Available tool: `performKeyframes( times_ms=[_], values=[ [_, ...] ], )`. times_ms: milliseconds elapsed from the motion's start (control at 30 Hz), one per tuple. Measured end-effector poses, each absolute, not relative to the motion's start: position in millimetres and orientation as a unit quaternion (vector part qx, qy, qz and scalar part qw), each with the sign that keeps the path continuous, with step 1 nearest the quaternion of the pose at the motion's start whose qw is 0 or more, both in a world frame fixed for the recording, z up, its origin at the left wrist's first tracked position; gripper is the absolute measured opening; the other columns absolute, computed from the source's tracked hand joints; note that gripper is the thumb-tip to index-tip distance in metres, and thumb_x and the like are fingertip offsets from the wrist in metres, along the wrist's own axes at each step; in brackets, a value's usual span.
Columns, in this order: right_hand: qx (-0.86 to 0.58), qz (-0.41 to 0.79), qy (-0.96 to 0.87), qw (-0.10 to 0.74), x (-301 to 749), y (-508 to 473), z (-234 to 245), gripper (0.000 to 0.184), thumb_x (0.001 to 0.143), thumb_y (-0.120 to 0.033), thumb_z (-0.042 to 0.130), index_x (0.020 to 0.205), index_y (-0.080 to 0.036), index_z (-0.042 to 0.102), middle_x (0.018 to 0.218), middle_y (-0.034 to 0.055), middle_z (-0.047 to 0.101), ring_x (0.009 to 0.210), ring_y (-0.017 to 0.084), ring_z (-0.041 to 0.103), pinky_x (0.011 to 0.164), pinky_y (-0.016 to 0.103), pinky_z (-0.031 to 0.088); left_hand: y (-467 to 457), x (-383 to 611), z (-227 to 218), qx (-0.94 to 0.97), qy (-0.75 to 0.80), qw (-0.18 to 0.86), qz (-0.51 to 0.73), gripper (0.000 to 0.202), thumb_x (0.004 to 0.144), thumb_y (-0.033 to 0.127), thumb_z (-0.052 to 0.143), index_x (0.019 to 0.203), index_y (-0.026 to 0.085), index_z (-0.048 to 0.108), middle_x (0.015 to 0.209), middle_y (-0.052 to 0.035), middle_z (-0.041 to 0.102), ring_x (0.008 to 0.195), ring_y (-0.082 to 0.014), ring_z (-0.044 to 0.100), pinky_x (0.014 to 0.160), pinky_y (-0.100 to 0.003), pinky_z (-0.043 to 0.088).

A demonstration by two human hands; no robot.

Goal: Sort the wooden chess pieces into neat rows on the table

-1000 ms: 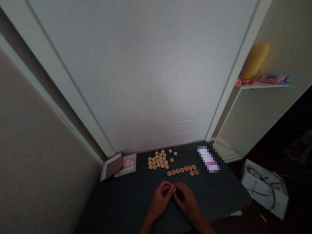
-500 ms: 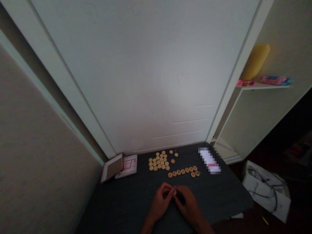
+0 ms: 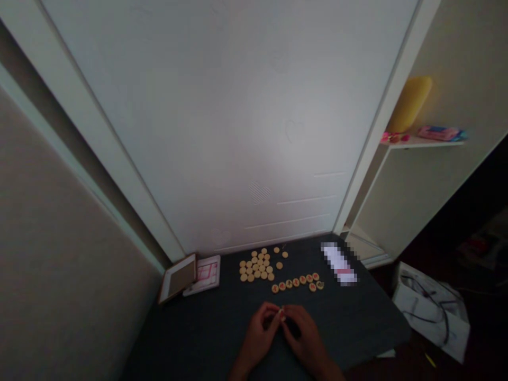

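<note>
My left hand (image 3: 262,332) and my right hand (image 3: 304,333) meet fingertip to fingertip over the near part of the dark table (image 3: 190,333). Pinched between them is a small round Chinese chess piece (image 3: 282,313), mostly covered by the fingers. Beyond the hands runs a row of Chinese chess pieces (image 3: 296,283) with red or dark characters facing up. Two more pieces (image 3: 316,286) lie just below its right end. Farther back on the left sits a cluster of plain-faced wooden pieces (image 3: 257,266), with 3 loose ones (image 3: 279,265) beside it.
At the table's back left, a framed board (image 3: 178,278) overlaps a pink-and-white box (image 3: 208,272). A blurred-out white item (image 3: 339,263) lies at the right. A white door panel (image 3: 238,132) rises behind the table. On the floor stands a white box with black cables (image 3: 432,309).
The view has shifted slightly. Both hands stay together at the same place, and the piece between the fingertips has turned a little. The pieces on the table have not moved.
</note>
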State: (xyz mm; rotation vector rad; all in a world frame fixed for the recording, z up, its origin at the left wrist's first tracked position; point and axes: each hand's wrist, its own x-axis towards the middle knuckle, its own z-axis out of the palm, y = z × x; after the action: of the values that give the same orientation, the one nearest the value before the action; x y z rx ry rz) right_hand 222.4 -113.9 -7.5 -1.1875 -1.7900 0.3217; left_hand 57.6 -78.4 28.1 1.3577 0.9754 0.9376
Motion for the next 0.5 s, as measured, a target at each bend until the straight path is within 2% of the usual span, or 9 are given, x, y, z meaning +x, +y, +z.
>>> performKeyframes(
  times_ms=[267,500],
  values=[
    [-0.485,0.133,-0.722,0.476,224.5,-112.3,-2.9,0.023,0.095,-0.020,0.057,0.116,-0.027,0.065,0.112,0.0076,0.070,0.103,0.020,0.069,0.089,0.034,0.060,-76.6,55.5,20.3,0.555,0.423,0.593,0.401,0.036,0.086,0.053,0.067,0.096,0.019,0.067,0.083,-0.0049,0.076,0.077,-0.0212,0.071,0.072,-0.029,0.055],
    [-0.489,0.127,-0.710,0.491,224.8,-112.6,-4.8,0.021,0.094,-0.022,0.058,0.113,-0.026,0.066,0.106,0.0067,0.073,0.099,0.022,0.071,0.089,0.035,0.060,-78.3,57.6,29.2,0.576,0.424,0.579,0.391,0.032,0.084,0.050,0.070,0.096,0.020,0.067,0.089,-0.0058,0.078,0.086,-0.0234,0.073,0.078,-0.030,0.056]
  ],
)
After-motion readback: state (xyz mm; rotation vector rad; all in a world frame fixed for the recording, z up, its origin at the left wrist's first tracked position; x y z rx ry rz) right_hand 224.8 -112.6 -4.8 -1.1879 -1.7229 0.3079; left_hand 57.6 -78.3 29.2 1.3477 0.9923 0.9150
